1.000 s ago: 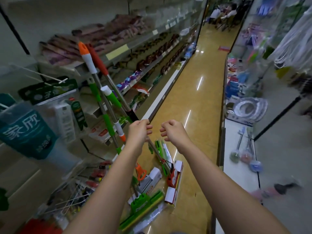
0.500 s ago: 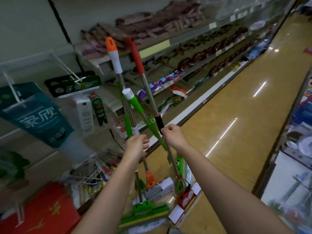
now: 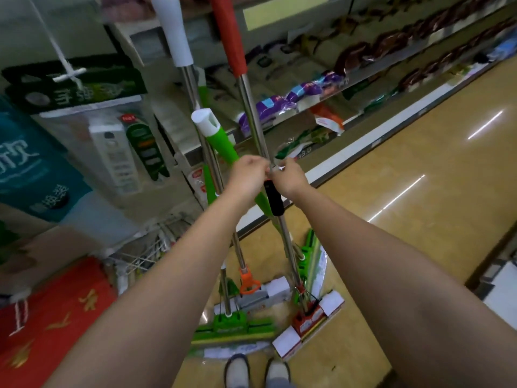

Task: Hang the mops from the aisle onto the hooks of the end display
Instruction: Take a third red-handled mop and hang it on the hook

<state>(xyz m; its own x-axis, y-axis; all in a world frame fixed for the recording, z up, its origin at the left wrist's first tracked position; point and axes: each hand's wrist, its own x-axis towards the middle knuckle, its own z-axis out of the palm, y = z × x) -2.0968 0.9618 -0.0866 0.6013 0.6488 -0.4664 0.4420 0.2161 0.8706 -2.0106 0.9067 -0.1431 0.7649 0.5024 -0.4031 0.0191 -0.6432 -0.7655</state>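
Observation:
Several mops stand upright before me, heads on the floor. The red-handled mop point(image 3: 253, 107) has a steel pole and a black grip; its red and white head point(image 3: 310, 320) rests at my feet. My left hand point(image 3: 247, 177) and my right hand point(image 3: 289, 177) are both closed around this pole just above the black grip. Beside it lean a green-handled mop point(image 3: 221, 138) with a white cap and a mop with a white and orange handle point(image 3: 174, 37). A green sponge head point(image 3: 232, 326) lies low in the middle. A white display hook point(image 3: 67, 75) juts out at upper left.
Hanging packets and a teal bag point(image 3: 30, 169) fill the end display on the left, above a red bag point(image 3: 53, 320) and wire hooks point(image 3: 145, 247). Stocked shelves point(image 3: 377, 57) run along the aisle. The yellow floor point(image 3: 419, 214) opens to the right. My shoes point(image 3: 256, 371) show below.
I have stepped closer to the mops and the view has tilted down. Both hands have come together on the red-handled mop's pole; before, the left hand was lower and apart.

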